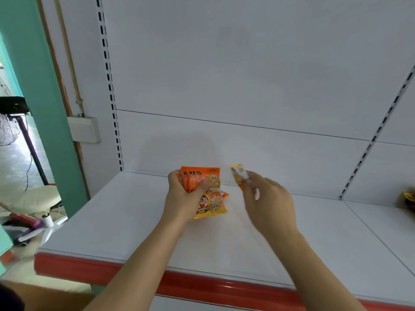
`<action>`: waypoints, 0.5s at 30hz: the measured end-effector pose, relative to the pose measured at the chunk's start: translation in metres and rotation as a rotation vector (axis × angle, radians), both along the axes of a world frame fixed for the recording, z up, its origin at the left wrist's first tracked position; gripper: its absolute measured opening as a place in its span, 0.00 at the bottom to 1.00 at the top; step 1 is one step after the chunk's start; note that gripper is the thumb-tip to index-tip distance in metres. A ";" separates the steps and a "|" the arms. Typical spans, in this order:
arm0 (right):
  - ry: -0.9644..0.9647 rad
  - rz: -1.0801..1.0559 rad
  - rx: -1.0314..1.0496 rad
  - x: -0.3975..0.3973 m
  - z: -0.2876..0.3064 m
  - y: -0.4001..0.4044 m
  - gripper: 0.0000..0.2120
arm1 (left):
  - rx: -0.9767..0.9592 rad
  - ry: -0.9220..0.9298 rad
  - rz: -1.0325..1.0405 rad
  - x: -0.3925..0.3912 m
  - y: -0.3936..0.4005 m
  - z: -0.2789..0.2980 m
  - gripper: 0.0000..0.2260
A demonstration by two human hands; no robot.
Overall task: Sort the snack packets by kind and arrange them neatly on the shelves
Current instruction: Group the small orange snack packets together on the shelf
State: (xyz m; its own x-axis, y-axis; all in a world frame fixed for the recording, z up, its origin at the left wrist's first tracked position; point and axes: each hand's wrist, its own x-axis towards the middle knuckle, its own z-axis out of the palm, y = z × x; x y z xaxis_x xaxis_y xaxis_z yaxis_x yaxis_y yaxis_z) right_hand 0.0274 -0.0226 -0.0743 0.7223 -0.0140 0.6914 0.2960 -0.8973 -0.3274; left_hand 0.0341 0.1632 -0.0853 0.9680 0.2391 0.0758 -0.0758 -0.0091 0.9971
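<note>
My left hand (184, 194) grips a bunch of orange snack packets (208, 191) with a cartoon face, held just above the white shelf (125, 221) near its middle. To their right, my right hand (267, 198) pinches a small yellow and white packet (239, 175) by one end, slightly blurred. The two hands are a short gap apart, and the packets do not touch each other. The white back panel stands close behind them.
The shelf has a red front edge strip (202, 283). More yellow packets (407, 198) lie on the neighbouring shelf at the far right edge. Slotted uprights (112, 97) flank the bay. To the left are a teal wall, a wall box (84, 129) and floor clutter.
</note>
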 end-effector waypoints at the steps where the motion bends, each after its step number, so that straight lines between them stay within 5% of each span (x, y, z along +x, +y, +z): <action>1: -0.058 0.064 0.000 -0.008 0.000 0.015 0.11 | -0.003 -0.007 -0.002 0.000 -0.005 0.000 0.24; 5: 0.115 0.149 0.045 -0.026 -0.008 0.058 0.20 | -0.257 0.032 -0.048 -0.006 -0.013 0.010 0.18; 10: 0.210 0.374 -0.003 -0.035 0.001 0.064 0.23 | -0.233 0.017 -0.067 -0.010 0.003 0.016 0.28; 12: 0.289 0.476 0.211 -0.031 0.008 0.061 0.21 | -0.241 0.022 -0.013 -0.006 0.018 0.015 0.28; 15: 0.350 0.283 0.276 -0.001 0.008 0.052 0.20 | -0.231 0.008 0.085 -0.003 0.041 0.013 0.24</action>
State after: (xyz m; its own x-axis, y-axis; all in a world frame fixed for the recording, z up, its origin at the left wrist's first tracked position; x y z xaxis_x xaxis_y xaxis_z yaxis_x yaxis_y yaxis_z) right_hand 0.0265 0.0291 -0.0665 0.9114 0.0673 0.4060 0.3444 -0.6649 -0.6628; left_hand 0.0309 0.2046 -0.0721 0.9442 0.3294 0.0022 -0.0767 0.2132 0.9740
